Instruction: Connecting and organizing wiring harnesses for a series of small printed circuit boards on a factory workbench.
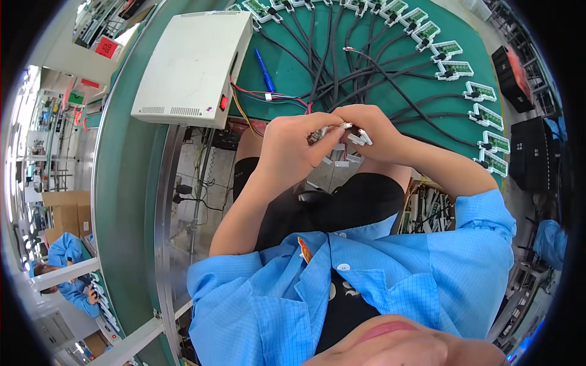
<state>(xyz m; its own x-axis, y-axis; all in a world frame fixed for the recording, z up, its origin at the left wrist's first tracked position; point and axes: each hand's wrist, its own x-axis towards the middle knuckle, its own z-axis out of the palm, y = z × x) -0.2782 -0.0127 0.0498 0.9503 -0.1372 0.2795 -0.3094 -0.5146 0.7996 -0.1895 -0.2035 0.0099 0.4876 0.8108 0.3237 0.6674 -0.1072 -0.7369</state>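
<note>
My left hand [290, 146] and my right hand [375, 131] meet at the near edge of the green table, fingers pinched together. Between the fingertips shows the tip of a small white connector [347, 125]. More white connectors [361, 138] stick out under my right fingers, and part of the bundle is hidden by both hands. Thin coloured wires [287, 96] run from a pale box [186, 64] with a red switch toward my left hand. Just beyond my hands, several black cables [348, 78] converge.
Several green circuit boards in white frames [455, 70] fan around the far and right rim of the green table [271, 52]. A blue pen [264, 70] lies beside the box. A bin of parts [427, 207] stands by my right leg. Another person [76, 268] works at the far left.
</note>
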